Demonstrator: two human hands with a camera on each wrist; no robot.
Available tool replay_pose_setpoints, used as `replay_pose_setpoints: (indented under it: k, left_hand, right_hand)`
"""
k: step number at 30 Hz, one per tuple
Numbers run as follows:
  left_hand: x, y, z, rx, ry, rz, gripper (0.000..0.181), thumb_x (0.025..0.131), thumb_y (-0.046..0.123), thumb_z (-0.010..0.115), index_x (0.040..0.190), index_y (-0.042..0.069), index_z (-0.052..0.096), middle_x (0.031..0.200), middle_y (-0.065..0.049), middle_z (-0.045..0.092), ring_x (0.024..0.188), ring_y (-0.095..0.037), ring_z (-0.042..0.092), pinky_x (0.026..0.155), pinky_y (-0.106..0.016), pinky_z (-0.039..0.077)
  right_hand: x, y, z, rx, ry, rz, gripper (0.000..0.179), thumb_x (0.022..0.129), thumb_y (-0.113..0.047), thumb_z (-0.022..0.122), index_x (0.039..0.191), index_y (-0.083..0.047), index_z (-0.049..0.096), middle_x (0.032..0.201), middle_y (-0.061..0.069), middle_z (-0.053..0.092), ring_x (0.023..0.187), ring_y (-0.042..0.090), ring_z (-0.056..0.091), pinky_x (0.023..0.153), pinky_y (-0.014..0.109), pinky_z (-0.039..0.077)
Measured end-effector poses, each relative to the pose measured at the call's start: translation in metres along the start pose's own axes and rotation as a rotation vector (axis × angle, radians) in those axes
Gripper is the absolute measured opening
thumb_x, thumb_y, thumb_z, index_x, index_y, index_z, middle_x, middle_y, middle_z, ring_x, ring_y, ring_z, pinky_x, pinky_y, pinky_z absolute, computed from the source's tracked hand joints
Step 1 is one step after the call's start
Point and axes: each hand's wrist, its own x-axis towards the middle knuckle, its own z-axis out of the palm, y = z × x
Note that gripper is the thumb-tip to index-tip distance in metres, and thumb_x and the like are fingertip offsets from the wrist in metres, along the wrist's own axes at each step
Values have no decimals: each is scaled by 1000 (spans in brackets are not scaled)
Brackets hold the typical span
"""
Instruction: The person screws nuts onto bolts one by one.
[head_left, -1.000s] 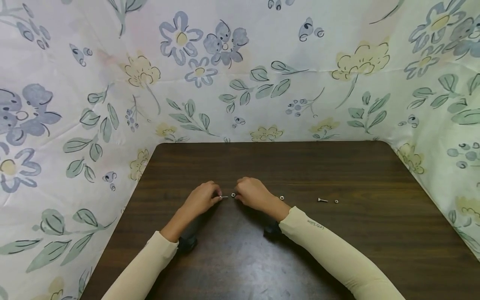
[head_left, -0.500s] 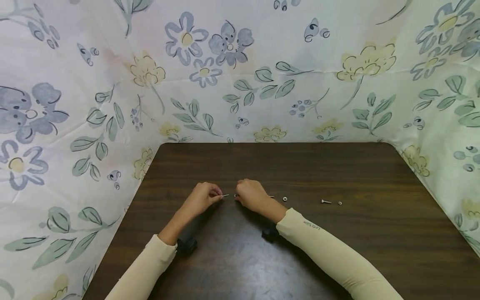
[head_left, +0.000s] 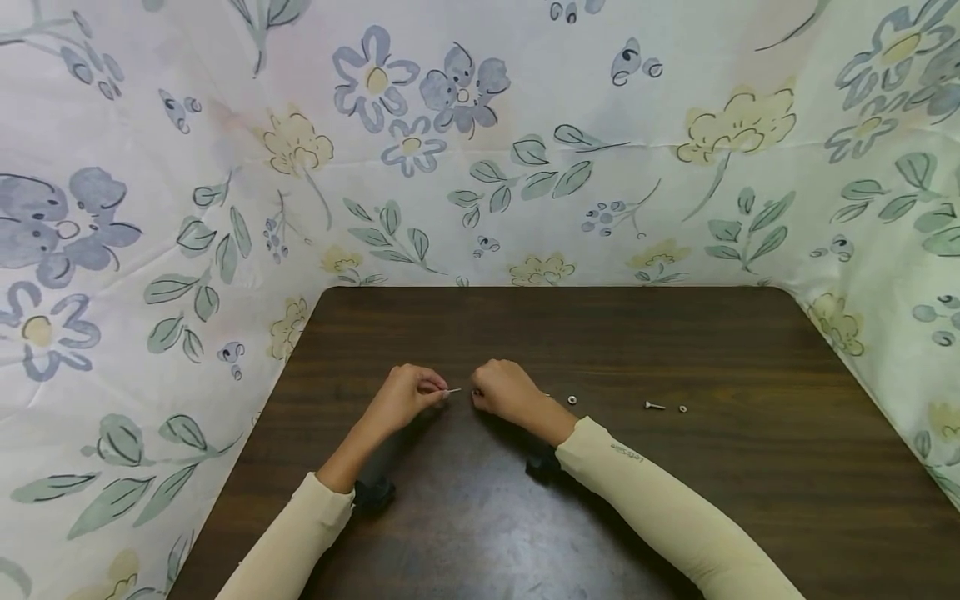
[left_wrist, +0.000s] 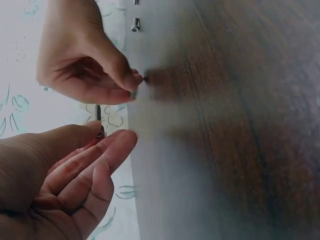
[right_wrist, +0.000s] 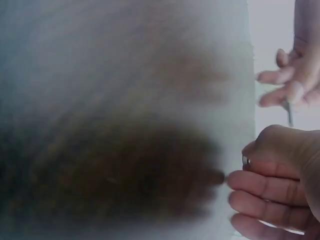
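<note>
We see the left grip (head_left: 405, 398) pinching a bolt (head_left: 453, 390) that points toward the right grip (head_left: 506, 390), which pinches a nut (right_wrist: 245, 160) near the bolt's tip. Right of that grip, we find a loose nut (head_left: 572, 400) on the worktop (head_left: 480, 333); farther right, another bolt (head_left: 655, 407) lies near a small nut (head_left: 683, 409).

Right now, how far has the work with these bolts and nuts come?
Picking up looks done: the left hand pinches a bolt, the right hand a nut. In hand: joining them, probably; they are apart. Left, probably: the loose bolt and two loose nuts on the table.
</note>
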Motion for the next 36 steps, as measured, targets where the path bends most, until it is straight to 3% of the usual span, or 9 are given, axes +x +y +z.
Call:
replay_pose_setpoints:
  k: [5,9,15,22,28,32,36]
  left_hand:
    - [-2,2,1,-23,-8,-16,4,92,5,76,91,1,77,86,-6,77,74,-16,75,65,-27,60]
    - [-1,4,3,-50,-1,4,3,90,3,76,92,1,77,85,-7,77,75,-17,75,66,-27,60]
    - [0,9,7,-155,-33,-2,3,90,3,76,92,2,77,84,-7,77,76,-19,76,66,-25,59]
    - [0,18,10,-257,-47,13,4,89,4,78,93,3,78,84,-6,77,78,-29,76,67,-27,60]
    - [4,32,11,-303,-10,21,7,88,9,80,93,4,79,83,-7,77,76,-26,76,67,-28,60]
    - [7,46,11,-359,3,29,10,88,8,80,95,1,78,86,-11,77,77,-26,76,69,-36,62]
    - [12,53,15,-416,0,39,10,90,9,79,96,2,78,86,-9,77,80,-30,76,74,-44,62]
  right_hand:
    - [-6,3,-10,116,25,-20,23,81,-1,74,66,-15,63,61,-7,57,53,6,43,51,24,40]
    - [-14,6,-18,180,58,-12,11,82,2,71,78,-9,72,72,-3,68,60,7,55,55,23,47]
    - [-30,11,-32,254,138,19,11,86,3,71,93,-3,76,85,3,74,72,11,67,65,27,56]
    - [-51,15,-57,309,272,38,12,88,3,73,97,-4,76,90,4,74,75,12,68,67,26,58]
    - [-65,20,-76,351,357,44,11,88,4,74,96,-3,75,89,8,72,76,15,68,66,28,59]
    - [-72,24,-84,377,413,42,11,87,6,74,93,-3,75,87,7,71,74,14,67,65,33,60]
    - [-79,25,-92,366,468,26,13,84,8,76,91,-3,75,85,3,70,72,13,66,64,31,59]
